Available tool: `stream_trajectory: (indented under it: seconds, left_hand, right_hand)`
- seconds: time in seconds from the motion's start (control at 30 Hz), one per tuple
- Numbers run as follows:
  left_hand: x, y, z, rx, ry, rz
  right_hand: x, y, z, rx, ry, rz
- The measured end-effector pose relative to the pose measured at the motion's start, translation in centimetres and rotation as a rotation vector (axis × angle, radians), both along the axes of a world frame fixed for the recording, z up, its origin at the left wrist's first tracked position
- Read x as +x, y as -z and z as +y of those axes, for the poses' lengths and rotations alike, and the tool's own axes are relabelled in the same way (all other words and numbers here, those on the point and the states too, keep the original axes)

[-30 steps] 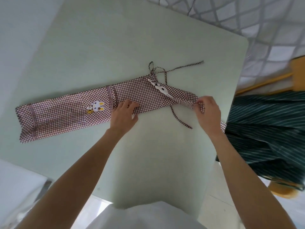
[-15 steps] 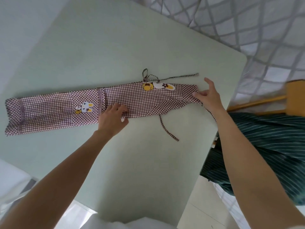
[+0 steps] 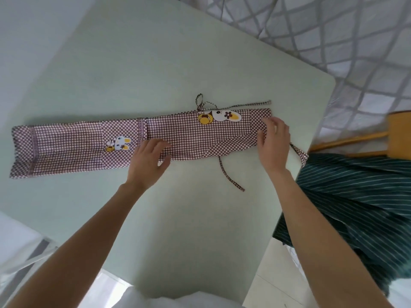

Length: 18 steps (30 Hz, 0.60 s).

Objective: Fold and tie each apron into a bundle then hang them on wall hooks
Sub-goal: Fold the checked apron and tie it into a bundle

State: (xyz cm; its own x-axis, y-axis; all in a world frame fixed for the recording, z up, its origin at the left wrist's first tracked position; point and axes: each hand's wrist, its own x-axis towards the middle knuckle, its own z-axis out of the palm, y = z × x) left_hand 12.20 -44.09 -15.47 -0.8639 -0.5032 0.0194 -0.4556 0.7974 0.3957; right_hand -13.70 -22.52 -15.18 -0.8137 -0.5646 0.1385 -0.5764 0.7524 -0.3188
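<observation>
A brown-and-white checked apron (image 3: 77, 147) with rabbit prints lies folded into a long narrow strip across the pale green table (image 3: 155, 63). My left hand (image 3: 149, 161) rests on the strip's near edge at its middle, fingers loosely bent on the cloth. At the strip's right end my right hand (image 3: 274, 144) touches the folded cloth with fingers and thumb bent over it. One thin tie (image 3: 231, 174) trails toward me on the table. Another tie (image 3: 244, 105) runs along the far edge with a small loop.
A dark green striped apron (image 3: 355, 196) hangs over a wooden chair (image 3: 398, 130) just past the table's right edge. A grey quilted cover (image 3: 333, 41) lies beyond the table's far right corner. The table's right edge is close to my right hand.
The twisted right end of the apron has been laid flat, showing a large rabbit print. My right hand moved from pinching that end to resting on it. My left hand stayed at the middle.
</observation>
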Motion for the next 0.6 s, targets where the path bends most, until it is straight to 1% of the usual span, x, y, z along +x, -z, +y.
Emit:
stream_trajectory:
  seconds: [0.07,0.1,0.17,0.23,0.33,0.43,0.5,0.6]
  left_hand:
    - [1.9,0.1,-0.8,-0.03,-0.103,0.097]
    - [3.4,0.2,-1.5,-0.026,-0.171,0.092]
    - [5.3,0.9,-2.4,0.011,-0.264,0.014]
    - [7.2,1.9,-3.3,0.042,-0.286,-0.089]
    - [8.2,3.1,-3.2,0.053,-0.262,-0.19]
    - [8.9,4.1,-2.9,0.038,-0.248,-0.252]
    - [9.3,4.0,-3.2,0.088,-0.266,-0.194]
    - [11.0,3.0,-4.4,0.182,-0.346,0.027]
  right_hand:
    - [3.8,-0.4,-1.4,-0.076,-0.123,-0.026]
    - [6.2,-0.5,-2.7,-0.116,-0.199,-0.05]
    - [10.3,-0.2,-5.3,-0.137,-0.341,-0.106]
    - [14.7,0.3,-8.8,-0.078,-0.473,-0.182]
    - [19.6,0.9,-13.3,0.053,-0.615,-0.243]
    - [22.4,1.9,-16.2,0.195,-0.638,-0.3]
    - [23.1,2.8,-16.9,0.294,-0.631,-0.298]
    - [23.0,4.0,-16.8,0.445,-0.657,-0.232]
